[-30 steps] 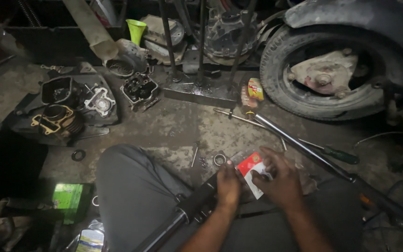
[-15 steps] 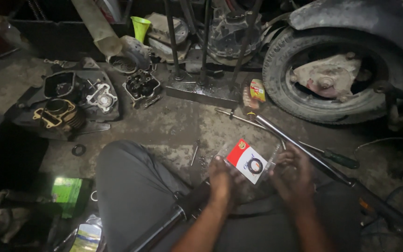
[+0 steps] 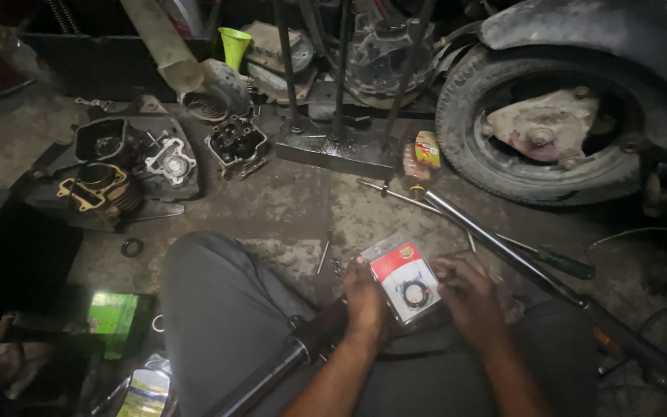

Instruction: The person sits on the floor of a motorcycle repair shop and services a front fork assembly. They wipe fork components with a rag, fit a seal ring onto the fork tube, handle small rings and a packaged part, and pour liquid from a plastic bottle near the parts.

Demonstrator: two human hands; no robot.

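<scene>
A small clear packet (image 3: 404,279) with a red-and-white card and a dark rubber ring inside is held over my lap. My left hand (image 3: 364,297) grips its left edge with the thumb on top. My right hand (image 3: 468,293) has its fingers at the packet's right edge. A black fork tube (image 3: 287,363) lies across my grey trouser leg (image 3: 218,309), just under my left wrist.
A long metal rod (image 3: 503,247) and a green-handled screwdriver (image 3: 561,264) lie on the concrete floor to the right. A scooter wheel (image 3: 557,123) stands at the back right. Engine parts (image 3: 117,166) sit at the left, a green box (image 3: 113,318) near my knee.
The packet has been lowered and brought closer to my lap, and both hands have closed in on it. It is now turned face-up between them.
</scene>
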